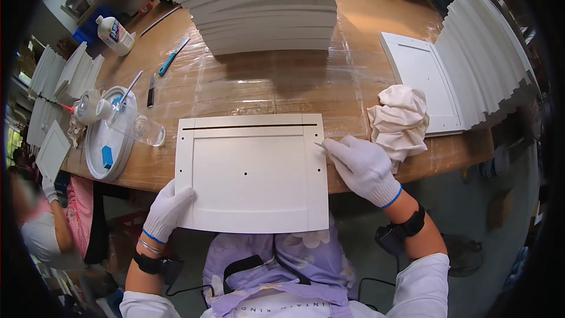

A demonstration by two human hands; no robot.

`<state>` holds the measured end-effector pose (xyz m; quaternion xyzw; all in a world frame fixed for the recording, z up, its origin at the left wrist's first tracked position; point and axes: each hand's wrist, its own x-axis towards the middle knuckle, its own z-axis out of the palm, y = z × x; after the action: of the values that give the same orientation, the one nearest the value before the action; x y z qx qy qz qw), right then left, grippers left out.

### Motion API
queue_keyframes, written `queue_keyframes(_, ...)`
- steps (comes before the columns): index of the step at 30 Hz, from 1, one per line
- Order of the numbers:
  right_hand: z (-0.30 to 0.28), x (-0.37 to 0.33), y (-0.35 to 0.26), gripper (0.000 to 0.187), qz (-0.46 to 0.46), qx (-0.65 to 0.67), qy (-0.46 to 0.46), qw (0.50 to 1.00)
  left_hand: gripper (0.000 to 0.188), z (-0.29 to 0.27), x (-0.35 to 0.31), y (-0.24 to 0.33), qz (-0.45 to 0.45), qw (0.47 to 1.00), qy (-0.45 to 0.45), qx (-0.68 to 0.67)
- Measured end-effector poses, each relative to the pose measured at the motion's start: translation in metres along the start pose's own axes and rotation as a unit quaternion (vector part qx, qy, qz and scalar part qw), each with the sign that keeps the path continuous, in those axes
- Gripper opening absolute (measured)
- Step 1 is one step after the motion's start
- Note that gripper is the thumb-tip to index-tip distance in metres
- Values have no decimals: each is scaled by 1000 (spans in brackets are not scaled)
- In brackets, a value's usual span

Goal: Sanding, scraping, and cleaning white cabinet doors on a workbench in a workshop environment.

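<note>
A flat white panel [252,172] with a smooth sunken middle lies on the near edge of the shiny brown counter [365,35]. The left hand [166,211], in a knit white glove, grips its near left corner. The right hand [362,168] pinches a thin small tool [319,145] against the panel's right edge. A crumpled white cloth [401,119] sits just right.

A white panel [252,174] lies at the near edge of the brown wooden table [265,85], held by white gloves with blue cuffs, beside a cream cloth [401,119], above a lilac flowered apron [276,265].

Panel [252,171] on table edge [376,35], stack [268,9] behind, cloth [400,119] right
</note>
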<state>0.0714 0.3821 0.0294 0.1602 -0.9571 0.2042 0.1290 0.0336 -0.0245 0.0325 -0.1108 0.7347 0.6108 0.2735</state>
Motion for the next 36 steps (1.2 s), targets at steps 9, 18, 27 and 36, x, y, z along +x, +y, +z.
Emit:
queue_keyframes(9,6,29,6,31,-11,-89,-104,991,63,31,28,10,237,768,244,543)
queue_keyframes(18,3,30,4,35,-32,-100,-143,984,54,20,53,0,323,756,179,541)
queue_keyframes(27,-5,7,-16,38,-102,-32,-258,960,54,21,53,-2,333,763,182,524)
queue_keyframes(36,-3,-16,-32,41,-152,-35,-280,947,53,22,55,-3,332,761,191,524)
